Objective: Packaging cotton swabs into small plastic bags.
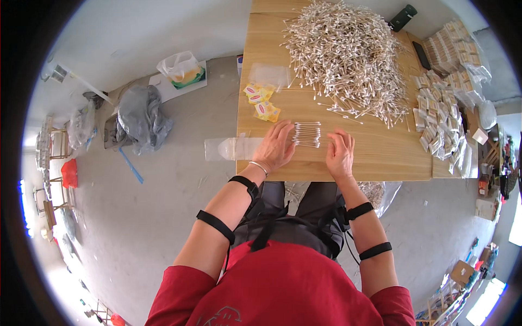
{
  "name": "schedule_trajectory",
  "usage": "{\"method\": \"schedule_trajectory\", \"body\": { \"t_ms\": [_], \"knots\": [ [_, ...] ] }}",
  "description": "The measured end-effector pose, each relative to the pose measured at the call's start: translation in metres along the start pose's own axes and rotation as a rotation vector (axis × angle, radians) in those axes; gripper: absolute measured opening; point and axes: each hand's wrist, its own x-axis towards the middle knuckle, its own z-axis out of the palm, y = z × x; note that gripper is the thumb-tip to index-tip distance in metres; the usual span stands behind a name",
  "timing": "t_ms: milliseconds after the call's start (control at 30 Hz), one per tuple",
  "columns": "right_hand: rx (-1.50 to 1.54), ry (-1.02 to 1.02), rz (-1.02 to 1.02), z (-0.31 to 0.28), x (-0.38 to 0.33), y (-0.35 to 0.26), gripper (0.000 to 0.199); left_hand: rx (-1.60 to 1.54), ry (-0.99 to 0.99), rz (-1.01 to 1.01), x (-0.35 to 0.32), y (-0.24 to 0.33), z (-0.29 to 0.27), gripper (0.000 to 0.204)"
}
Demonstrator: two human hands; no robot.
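Observation:
A small row of cotton swabs [307,134] lies side by side on the wooden table in front of me, their sticks running left to right. My left hand [276,145] rests at the left ends of this row, its fingers loosely bent and touching or almost touching the tips. To the right of the row, with a small gap, is my right hand [341,155]. Its fingers are curled but slightly apart, and nothing shows between them. Beside my left wrist, a clear plastic bag [231,148] hangs partly over the table's left edge.
A large heap of loose cotton swabs [348,57] covers the table's far part. Yellow paper labels [262,102] and clear bags [270,75] lie at left. Packed swab bundles [439,114] pile up at right, near a dark bottle [403,18] and a black phone-like slab [421,55].

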Motion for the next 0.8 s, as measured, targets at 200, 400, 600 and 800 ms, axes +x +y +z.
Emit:
{"method": "schedule_trajectory", "body": {
  "t_ms": [200, 400, 600, 800],
  "knots": [
    [0.032, -0.07, -0.101, 0.011, -0.007, -0.017, 0.011, 0.058, 0.011, 0.147, -0.004, -0.009, 0.003, 0.039],
    [0.03, -0.043, -0.07, 0.016, -0.007, -0.018, 0.011, 0.047, -0.003, 0.168, -0.004, -0.011, 0.004, 0.037],
    [-0.053, -0.112, 0.004, 0.014, 0.005, -0.015, 0.012, 0.026, 0.002, 0.081, -0.001, -0.005, 0.002, 0.042],
    [-0.085, -0.295, -0.023, 0.006, 0.017, -0.017, 0.011, 0.02, -0.029, 0.031, -0.003, -0.005, 0.001, 0.047]
  ]
}}
